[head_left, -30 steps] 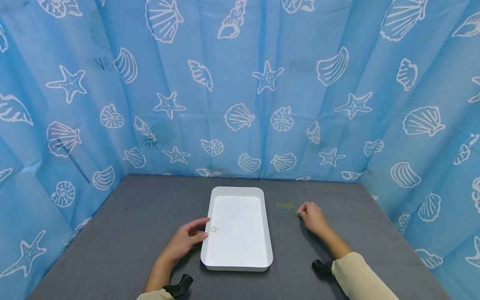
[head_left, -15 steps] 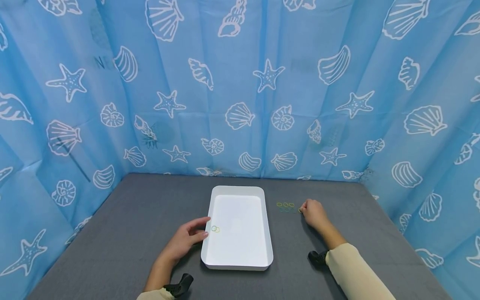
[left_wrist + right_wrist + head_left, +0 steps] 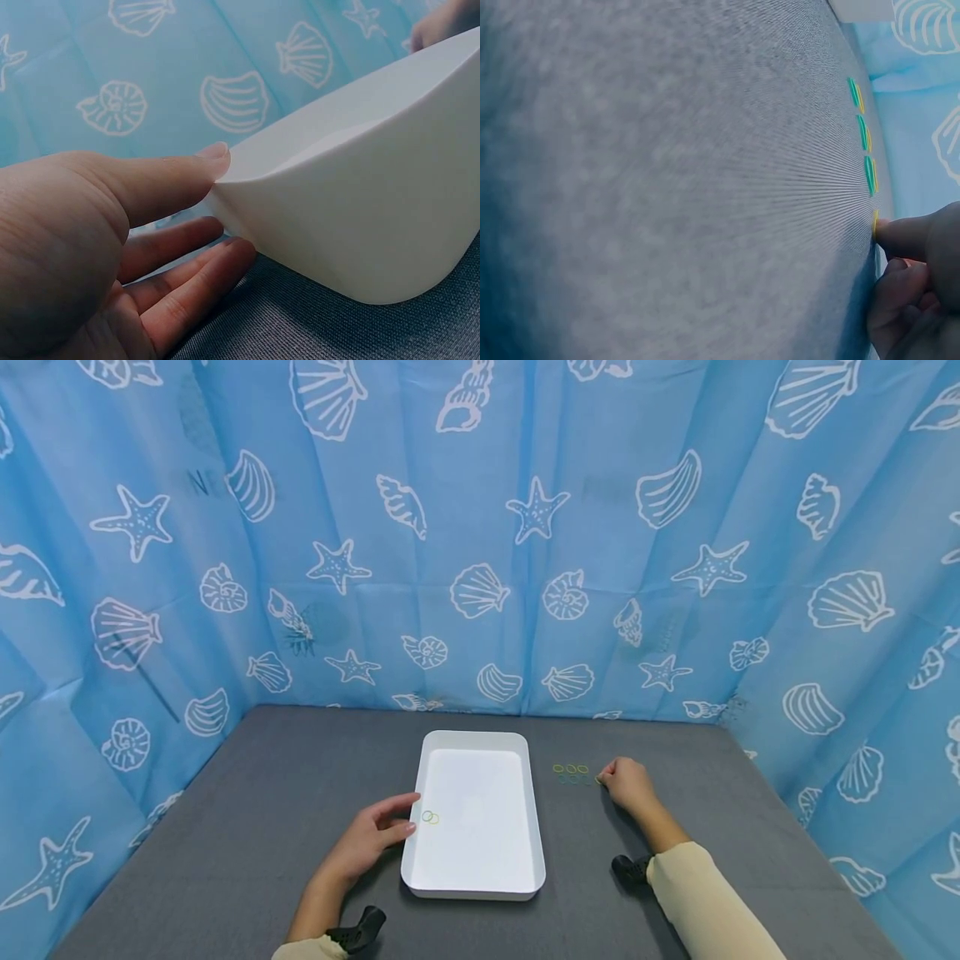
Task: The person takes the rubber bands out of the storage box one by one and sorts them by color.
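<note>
A white tray (image 3: 483,868) lies on the grey table; inside it, near the left wall, are a green rubber band (image 3: 427,816) and an overlapping yellow one (image 3: 435,819). My left hand (image 3: 365,839) touches the tray's left side, fingers fairly straight; the left wrist view has its thumb (image 3: 214,159) at the rim and other fingers by the outer wall. Right of the tray, my right hand (image 3: 630,785) pinches a yellow rubber band (image 3: 875,223) at the table surface. Beside it lie three yellow bands (image 3: 572,769) in a row, with green bands (image 3: 869,175) in a row before them.
A blue curtain (image 3: 480,535) with white shell and starfish prints surrounds the back and sides of the table (image 3: 315,752). Black straps with camera mounts (image 3: 360,931) sit on both wrists.
My right hand has shifted slightly to the right with the yellow rubber band at its fingertips, and its forearm has swung a little left. The left hand and tray stay put.
</note>
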Tool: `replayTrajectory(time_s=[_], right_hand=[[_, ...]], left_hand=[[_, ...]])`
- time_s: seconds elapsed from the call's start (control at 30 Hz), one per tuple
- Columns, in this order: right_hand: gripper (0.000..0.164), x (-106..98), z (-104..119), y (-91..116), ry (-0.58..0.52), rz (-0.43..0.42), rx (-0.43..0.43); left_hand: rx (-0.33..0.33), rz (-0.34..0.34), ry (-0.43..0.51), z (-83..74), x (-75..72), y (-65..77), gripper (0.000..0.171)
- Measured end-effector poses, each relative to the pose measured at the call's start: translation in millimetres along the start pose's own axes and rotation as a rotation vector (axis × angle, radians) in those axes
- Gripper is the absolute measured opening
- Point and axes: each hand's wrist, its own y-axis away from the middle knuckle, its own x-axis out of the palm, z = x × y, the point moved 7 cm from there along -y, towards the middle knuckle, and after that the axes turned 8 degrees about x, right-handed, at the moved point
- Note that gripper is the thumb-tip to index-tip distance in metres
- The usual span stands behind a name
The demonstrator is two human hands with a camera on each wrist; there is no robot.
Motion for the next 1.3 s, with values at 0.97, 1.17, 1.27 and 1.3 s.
replayTrajectory(time_s=[0.97,1.17,1.27,1.3], right_hand=[[0.018,1.5,-3.4,-17.7,-0.008,-0.002,0.088],[0.017,1.4,-2.0,-15.4,-0.013,-0.022,0.092],[0.018,1.2,-1.6,-15.6,-0.026,-0.036,0.091],[0.018,1.1,-1.3,-15.5,-0.037,-0.041,0.087]], left_hand=[[-0.002,-0.015,0.002,2.2,1.6,-1.3,0.049],[0.000,-0.001,0.010,1.9,1.2,-0.7,0.049],[0.006,0.009,0.020,2.1,0.7,-0.4,0.050],[0.006,0.010,0.023,2.3,0.4,-0.3,0.050]])
